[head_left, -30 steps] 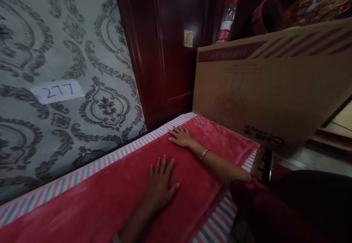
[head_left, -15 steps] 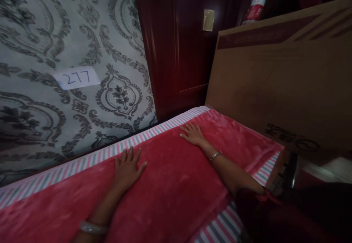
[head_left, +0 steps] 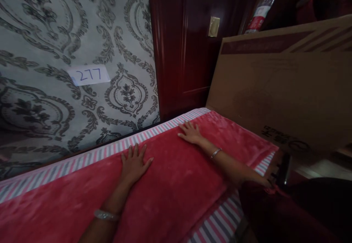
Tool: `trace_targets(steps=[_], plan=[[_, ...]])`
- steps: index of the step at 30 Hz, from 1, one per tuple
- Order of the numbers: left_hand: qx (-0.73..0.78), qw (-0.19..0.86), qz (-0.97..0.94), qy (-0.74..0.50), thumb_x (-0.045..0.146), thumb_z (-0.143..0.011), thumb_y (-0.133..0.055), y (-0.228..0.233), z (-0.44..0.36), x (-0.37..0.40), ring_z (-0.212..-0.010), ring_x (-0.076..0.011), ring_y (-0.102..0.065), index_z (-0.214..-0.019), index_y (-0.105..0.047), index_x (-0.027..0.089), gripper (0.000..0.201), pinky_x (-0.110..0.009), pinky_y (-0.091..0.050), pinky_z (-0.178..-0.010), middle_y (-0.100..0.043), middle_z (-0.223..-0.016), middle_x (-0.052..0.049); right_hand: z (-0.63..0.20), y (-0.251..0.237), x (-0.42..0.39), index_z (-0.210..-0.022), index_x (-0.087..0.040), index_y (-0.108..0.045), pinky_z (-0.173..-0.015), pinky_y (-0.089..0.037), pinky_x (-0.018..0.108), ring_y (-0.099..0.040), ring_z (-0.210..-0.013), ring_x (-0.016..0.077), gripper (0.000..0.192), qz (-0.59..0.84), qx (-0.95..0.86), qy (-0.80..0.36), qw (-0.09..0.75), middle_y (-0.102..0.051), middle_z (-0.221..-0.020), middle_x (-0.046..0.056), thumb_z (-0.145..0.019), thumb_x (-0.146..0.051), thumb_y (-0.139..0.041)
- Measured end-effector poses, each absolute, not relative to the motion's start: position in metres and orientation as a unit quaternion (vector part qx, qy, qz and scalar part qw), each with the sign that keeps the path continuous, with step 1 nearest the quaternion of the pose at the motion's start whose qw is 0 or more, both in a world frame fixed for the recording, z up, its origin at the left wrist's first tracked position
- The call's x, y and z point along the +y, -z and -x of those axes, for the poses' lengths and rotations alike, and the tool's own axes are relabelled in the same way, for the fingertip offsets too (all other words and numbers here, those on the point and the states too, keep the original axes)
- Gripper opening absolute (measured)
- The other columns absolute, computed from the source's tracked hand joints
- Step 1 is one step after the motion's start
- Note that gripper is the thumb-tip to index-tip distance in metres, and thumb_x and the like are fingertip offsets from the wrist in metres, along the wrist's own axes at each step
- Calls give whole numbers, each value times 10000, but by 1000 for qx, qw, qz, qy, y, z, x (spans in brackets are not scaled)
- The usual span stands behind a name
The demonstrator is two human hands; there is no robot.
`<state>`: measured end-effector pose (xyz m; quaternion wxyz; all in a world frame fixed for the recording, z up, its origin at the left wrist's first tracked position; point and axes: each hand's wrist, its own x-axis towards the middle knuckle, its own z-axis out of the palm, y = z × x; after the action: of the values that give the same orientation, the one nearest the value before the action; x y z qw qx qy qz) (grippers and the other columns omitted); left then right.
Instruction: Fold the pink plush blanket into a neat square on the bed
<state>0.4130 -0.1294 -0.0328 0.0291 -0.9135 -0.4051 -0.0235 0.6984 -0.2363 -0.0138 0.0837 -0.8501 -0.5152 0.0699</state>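
A red plush blanket (head_left: 176,184) lies spread over a pink, grey and white striped sheet (head_left: 82,160). My left hand (head_left: 134,162) rests flat on the blanket near its far edge, fingers spread, with a pale bangle on the wrist. My right hand (head_left: 190,133) also lies flat, palm down, farther right near the blanket's far corner, a thin bracelet on its wrist. Neither hand grips anything.
Patterned grey wallpaper with a paper label "277" (head_left: 89,75) runs along the far side. A dark red wooden door or cabinet (head_left: 187,52) stands behind. A large cardboard box (head_left: 283,85) leans at the right end. A plastic bottle (head_left: 261,10) stands behind the box.
My left hand slid from the blanket's middle out to its far edge, then shifted slightly. The right hand stayed almost in place. The view turned left.
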Motion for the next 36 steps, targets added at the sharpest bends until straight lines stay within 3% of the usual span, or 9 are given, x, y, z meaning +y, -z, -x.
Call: trace_targets(steps=[6, 18, 24, 30, 36], plan=[[-412, 38, 910, 19, 615, -942, -369, 34, -415, -129, -1499, -408, -187, -1557, -320, 257, 713, -655, -200, -1136, -222, -1639, -163, -636, 29, -229, -1565, -372, -261, -1175, -11, 643, -2, -1530, 323, 691, 796, -587, -94, 114, -78, -1677, 24, -954, -694, -296], [-407, 12, 913, 37, 683, -919, -355, 34, -416, -137, -1494, -418, -192, -1555, -331, 264, 762, -655, -184, -1145, -240, -1636, -162, -637, 45, -230, -1566, -354, -266, -1173, -114, 642, -92, -1524, 319, 648, 812, -577, -54, 71, -146, -1669, 28, -984, -636, -299], [-425, -34, 905, 12, 680, -930, -310, 7, -376, -133, -1521, -360, -136, -1571, -273, 244, 775, -603, -118, -1185, -213, -1644, -166, -638, 59, -229, -1561, -382, -265, -1158, -191, 649, -139, -1516, 323, 626, 816, -577, -23, 44, -181, -1662, 11, -984, -626, -258], [-552, 12, 833, 22, 724, -902, -314, 14, -300, -112, -1503, -442, -124, -1562, -308, 254, 810, -679, -126, -1144, -202, -1643, -184, -639, 64, -228, -1559, -380, -276, -1163, -196, 638, -163, -1513, 316, 633, 819, -572, -12, 40, -189, -1660, 7, -977, -629, -255], [-562, 10, 827, 31, 739, -899, -295, 35, -289, -106, -1480, -461, -192, -1551, -336, 281, 798, -685, -183, -1116, -255, -1623, -193, -637, 62, -229, -1565, -386, -249, -1165, -188, 637, -136, -1519, 312, 636, 819, -571, -25, 40, -171, -1664, 2, -979, -631, -258]])
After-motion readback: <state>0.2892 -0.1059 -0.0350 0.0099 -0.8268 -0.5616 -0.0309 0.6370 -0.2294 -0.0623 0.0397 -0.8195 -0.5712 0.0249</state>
